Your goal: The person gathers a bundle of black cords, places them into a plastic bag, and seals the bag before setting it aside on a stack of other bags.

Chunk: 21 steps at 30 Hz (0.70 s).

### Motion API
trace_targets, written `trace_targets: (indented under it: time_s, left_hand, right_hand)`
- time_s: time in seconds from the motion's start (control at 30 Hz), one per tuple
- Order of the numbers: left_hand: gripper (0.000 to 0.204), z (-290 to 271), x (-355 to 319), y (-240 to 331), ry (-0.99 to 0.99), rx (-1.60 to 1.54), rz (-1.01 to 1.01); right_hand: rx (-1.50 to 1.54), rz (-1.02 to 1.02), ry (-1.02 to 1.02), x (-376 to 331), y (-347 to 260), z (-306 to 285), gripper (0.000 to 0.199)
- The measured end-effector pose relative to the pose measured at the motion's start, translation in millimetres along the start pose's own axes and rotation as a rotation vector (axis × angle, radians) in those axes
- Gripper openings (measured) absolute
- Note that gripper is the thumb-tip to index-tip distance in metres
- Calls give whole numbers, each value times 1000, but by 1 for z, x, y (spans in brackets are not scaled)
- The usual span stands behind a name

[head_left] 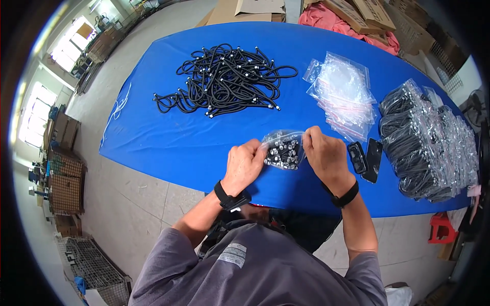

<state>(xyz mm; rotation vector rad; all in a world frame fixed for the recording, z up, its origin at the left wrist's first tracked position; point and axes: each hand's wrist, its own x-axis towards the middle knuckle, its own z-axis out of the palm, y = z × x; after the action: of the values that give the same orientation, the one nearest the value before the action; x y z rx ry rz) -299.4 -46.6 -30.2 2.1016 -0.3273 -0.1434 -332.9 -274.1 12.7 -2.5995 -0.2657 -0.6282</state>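
Note:
Between my hands is a clear plastic zip bag (282, 150) packed with black cords that have silvery metal ends. My left hand (244, 164) pinches the bag's left upper corner, fingers closed. At the other upper corner, my right hand (325, 154) is closed on the bag's edge, and the pale strip of its mouth runs between the two hands. Beyond the bag lies a loose tangled heap of black elastic cords (227, 79) with metal tips. A stack of flat, clear zip bags (343, 94) lies to the right of the heap.
Filled bags of black cords (426, 143) are piled along the right side of the blue-covered table (168, 140). A black case (357, 157) and a dark phone-like slab (373, 160) lie near my right hand. A red stool (442, 228) stands at the right; wire cages (97, 262) stand at the left.

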Motion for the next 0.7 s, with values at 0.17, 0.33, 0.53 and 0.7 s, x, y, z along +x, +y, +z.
trace_targets:
  time_s: [0.17,0.33,0.53,0.7]
  left_hand:
    - [15,-14,-2,51,188,-54,127]
    - [16,-49,8,78,101,113,169]
    - [24,-62,6,84,-145,-106,-34]
    - [29,-67,18,70,-246,-458,-217]
  right_hand:
    - [100,-30,78,4,-5,-17,10]
    - [317,-7,-54,13,-13,-55,15]
    - [530,250,-365,20,-20,-74,13]
    - [972,536,-317,22,15,-53,15]
